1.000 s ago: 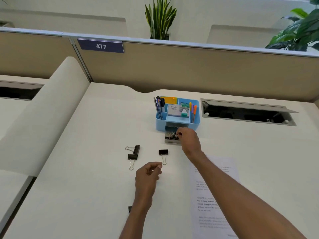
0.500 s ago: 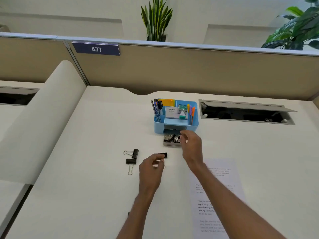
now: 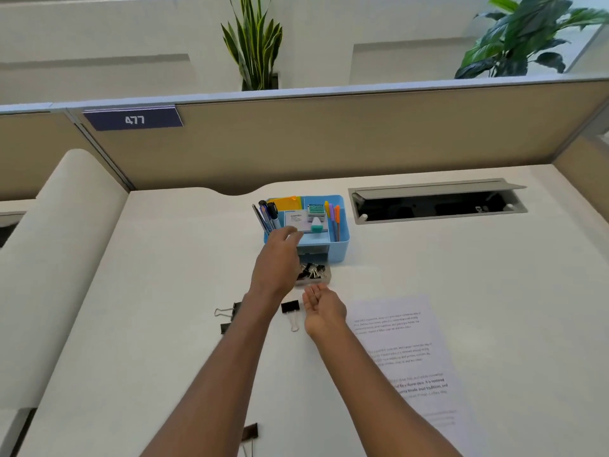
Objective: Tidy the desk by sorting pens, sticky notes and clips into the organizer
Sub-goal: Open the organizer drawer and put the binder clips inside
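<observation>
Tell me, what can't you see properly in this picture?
Head view:
- Left hand: blurred by motion, so whether it holds anything is unclear.
- Drawer: its left part is hidden under that hand.
- Two clips: partly behind the left forearm.
- Another clip: cut off by the bottom edge.
- Paper: print too blurred to read.
</observation>
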